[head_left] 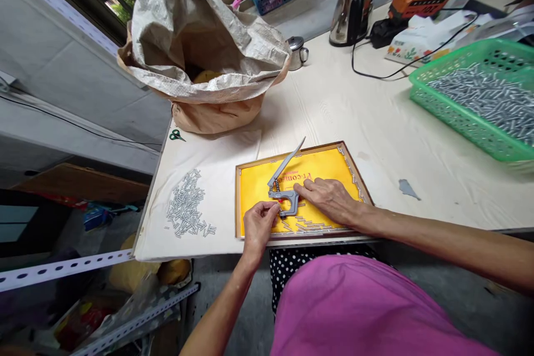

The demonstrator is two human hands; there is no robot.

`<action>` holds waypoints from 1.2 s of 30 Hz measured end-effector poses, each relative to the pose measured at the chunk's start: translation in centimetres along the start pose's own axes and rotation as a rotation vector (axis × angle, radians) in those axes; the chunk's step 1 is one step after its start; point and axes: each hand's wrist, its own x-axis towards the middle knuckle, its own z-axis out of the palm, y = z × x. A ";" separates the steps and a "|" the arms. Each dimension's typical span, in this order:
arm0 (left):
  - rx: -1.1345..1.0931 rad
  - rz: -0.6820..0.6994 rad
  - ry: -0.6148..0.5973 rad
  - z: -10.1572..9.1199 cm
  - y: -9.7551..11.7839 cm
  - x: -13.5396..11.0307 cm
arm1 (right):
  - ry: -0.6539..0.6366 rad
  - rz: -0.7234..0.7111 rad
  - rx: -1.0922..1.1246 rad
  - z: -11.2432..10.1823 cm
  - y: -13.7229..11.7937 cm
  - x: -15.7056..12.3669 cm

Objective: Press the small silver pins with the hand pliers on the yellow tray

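Note:
A grey hand press tool point(285, 183) with a long raised lever lies on a yellow mat inside a wooden-framed tray point(240, 200). My left hand point(258, 225) is pinched at the tool's jaw, its fingertips closed on something too small to name. My right hand point(329, 197) rests palm down on the mat, fingers pressed against the tool's base. Small metal pieces point(306, 226) lie along the tray's front edge under both hands.
A heap of small metal pins point(186, 206) lies on white cloth left of the tray. A big open sack point(204, 50) stands behind. A green basket point(479, 100) full of metal parts sits right. A kettle point(354, 5), cable and green scissors point(177, 135) lie around.

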 end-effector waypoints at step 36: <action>0.388 -0.060 -0.138 -0.7 -0.3 0.4 | -0.128 -0.203 0.015 -1.8 4.1 4.4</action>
